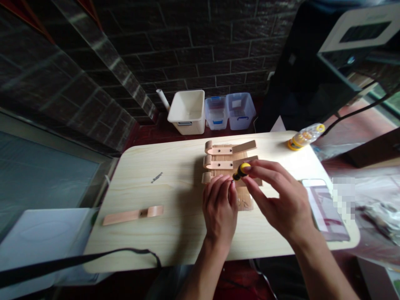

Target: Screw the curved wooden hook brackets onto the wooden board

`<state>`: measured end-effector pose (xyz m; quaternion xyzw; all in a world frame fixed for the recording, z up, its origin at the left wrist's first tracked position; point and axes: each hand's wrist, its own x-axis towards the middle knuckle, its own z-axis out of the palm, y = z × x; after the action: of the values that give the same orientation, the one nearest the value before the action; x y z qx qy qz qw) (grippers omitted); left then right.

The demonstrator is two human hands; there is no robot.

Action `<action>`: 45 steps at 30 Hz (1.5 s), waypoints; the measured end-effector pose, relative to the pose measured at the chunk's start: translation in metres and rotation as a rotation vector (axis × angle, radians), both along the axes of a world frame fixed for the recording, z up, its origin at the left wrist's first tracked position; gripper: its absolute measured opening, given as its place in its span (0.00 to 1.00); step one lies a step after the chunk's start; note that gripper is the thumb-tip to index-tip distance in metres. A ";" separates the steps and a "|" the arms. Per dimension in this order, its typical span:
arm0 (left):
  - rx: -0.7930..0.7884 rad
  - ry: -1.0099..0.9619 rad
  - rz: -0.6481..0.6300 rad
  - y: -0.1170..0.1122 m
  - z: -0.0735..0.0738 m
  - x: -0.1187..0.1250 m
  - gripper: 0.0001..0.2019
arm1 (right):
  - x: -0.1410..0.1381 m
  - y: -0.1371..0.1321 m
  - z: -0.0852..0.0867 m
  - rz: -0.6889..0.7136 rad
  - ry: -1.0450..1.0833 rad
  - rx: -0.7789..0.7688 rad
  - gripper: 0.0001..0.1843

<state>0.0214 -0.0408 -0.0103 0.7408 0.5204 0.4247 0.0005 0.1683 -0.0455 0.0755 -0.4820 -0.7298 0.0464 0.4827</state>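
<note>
Right hand: grasping a yellow-and-black screwdriver between thumb and fingers, above the near half of the wooden board; the tool tilts down toward the left fingertips.
Left hand: bent over the board's near left part, fingertips at the lowest hooked strip; whether they pinch something small cannot be told.
Wooden board: lying flat on the pale bench, partly covered by both hands.
Hooked strips: the far strip, the middle strip and the lowest hooked strip lie across the board in a row, curled ends at its left edge; dark holes show on the first two.
Loose hooked strip: well left of the board, nearer the wearer.
Small dark pieces: left of the board, bunched together.
Phone: right of the board, beyond the right hand.
Bottle: right of the board, toward the far corner.
</note>
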 end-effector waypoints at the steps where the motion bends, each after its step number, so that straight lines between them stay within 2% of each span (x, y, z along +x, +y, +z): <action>1: -0.007 -0.003 -0.003 0.000 0.000 0.000 0.06 | 0.000 0.000 0.000 0.000 -0.002 -0.002 0.14; 11: -0.025 -0.087 -0.050 -0.005 -0.001 -0.005 0.09 | 0.000 0.000 -0.003 -0.011 -0.030 -0.006 0.16; 22: -0.009 -0.062 -0.080 -0.026 0.009 -0.012 0.12 | 0.000 0.001 -0.005 -0.025 -0.022 -0.017 0.16; 26: -0.001 -0.083 -0.072 -0.023 0.004 -0.016 0.14 | -0.001 0.001 -0.005 -0.031 -0.035 -0.025 0.16; 32: 0.013 0.014 -0.052 -0.017 -0.003 -0.016 0.14 | -0.003 0.002 -0.005 -0.050 -0.038 -0.038 0.16; 39: 0.021 0.044 -0.061 -0.015 -0.004 -0.014 0.16 | -0.002 0.002 -0.006 -0.056 -0.046 -0.029 0.16; 45: 0.019 0.019 -0.076 -0.013 -0.003 -0.013 0.14 | -0.002 0.001 -0.007 -0.031 -0.031 -0.034 0.17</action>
<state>0.0083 -0.0540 -0.0130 0.7642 0.4877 0.4220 0.0048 0.1659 -0.0447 0.0681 -0.5020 -0.7287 0.0442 0.4638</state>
